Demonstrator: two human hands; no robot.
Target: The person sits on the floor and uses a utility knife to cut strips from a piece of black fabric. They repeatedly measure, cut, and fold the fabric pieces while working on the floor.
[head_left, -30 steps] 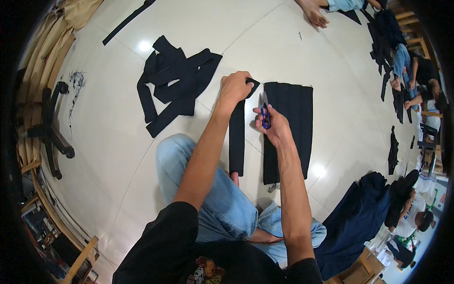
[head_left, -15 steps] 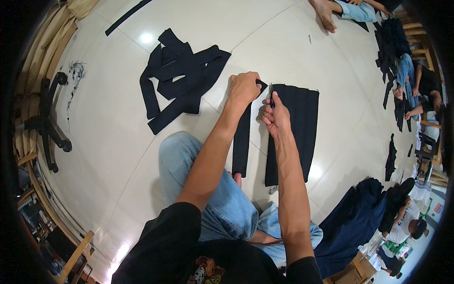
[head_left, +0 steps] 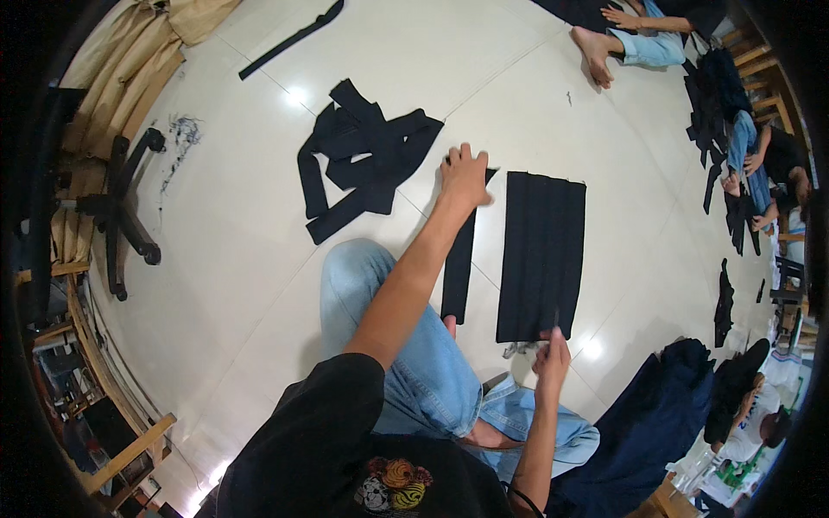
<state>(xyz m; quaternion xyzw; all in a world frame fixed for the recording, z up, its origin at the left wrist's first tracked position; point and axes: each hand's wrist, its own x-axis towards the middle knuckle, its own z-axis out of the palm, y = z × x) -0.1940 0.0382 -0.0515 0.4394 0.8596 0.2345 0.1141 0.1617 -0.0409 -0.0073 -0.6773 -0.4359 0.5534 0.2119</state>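
Note:
My left hand [head_left: 465, 180], fingers spread, is over the top of a long black fabric strip [head_left: 458, 276] lying upright in the picture. Right of it lies a rectangular black fabric panel [head_left: 540, 233] with lengthwise folds or seams. My right hand [head_left: 551, 358] is at the panel's lower right edge, closed on small thread snips [head_left: 557, 319], blurred, blade pointing up. Loose dark scraps [head_left: 518, 349] lie below the panel, beside that hand. A pile of black cut pieces [head_left: 367, 173] sits above and left of my left hand.
A black chair base [head_left: 129, 216] stands at left. Another person's foot [head_left: 594, 56] is at top right; more seated co-workers [head_left: 768, 173] line the right side. Navy fabric [head_left: 639, 423] lies at lower right. Another black strip [head_left: 285, 43] lies at the upper left.
My right hand has moved down from the top of the strip and panel to the panel's lower edge with the snips. My left hand's fingers have spread from their grip on the strip's top.

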